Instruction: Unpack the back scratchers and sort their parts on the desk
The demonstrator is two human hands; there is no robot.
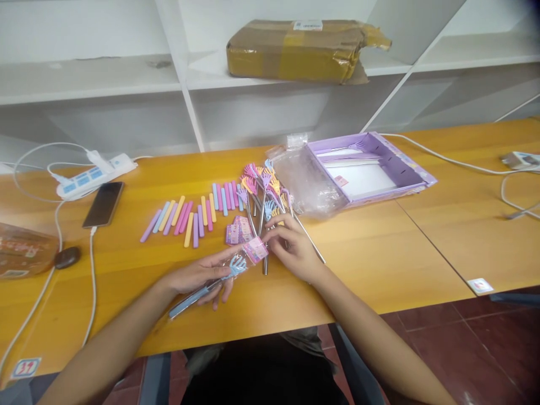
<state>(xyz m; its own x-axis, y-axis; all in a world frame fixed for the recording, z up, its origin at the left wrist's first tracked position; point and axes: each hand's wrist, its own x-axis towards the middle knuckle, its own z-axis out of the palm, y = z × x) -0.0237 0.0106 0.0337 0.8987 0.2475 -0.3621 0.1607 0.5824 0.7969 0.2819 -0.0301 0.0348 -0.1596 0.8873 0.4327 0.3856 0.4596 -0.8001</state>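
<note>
My left hand (pixel 206 275) is closed on a back scratcher (pixel 236 265) in a clear wrapper, with a light blue hand-shaped head and a blue grip at its lower left end. A pink printed card (pixel 255 250) covers the wrapper's upper end. The fingertips of my right hand (pixel 291 244) are pinched at this card's right edge. Right behind my hands lies a pile of unwrapped back scratchers (pixel 265 180) with pink, yellow, purple and blue heads on metal rods. More pink cards (pixel 238 229) lie beside the pile.
Coloured grip sleeves (pixel 183 216) lie in rows to the left. A purple box (pixel 373 194) and clear plastic bags (pixel 312 183) are at the back right. A phone (pixel 103 205), a power strip (pixel 97 177) and cables occupy the left. A taped carton (pixel 295 53) sits on the shelf.
</note>
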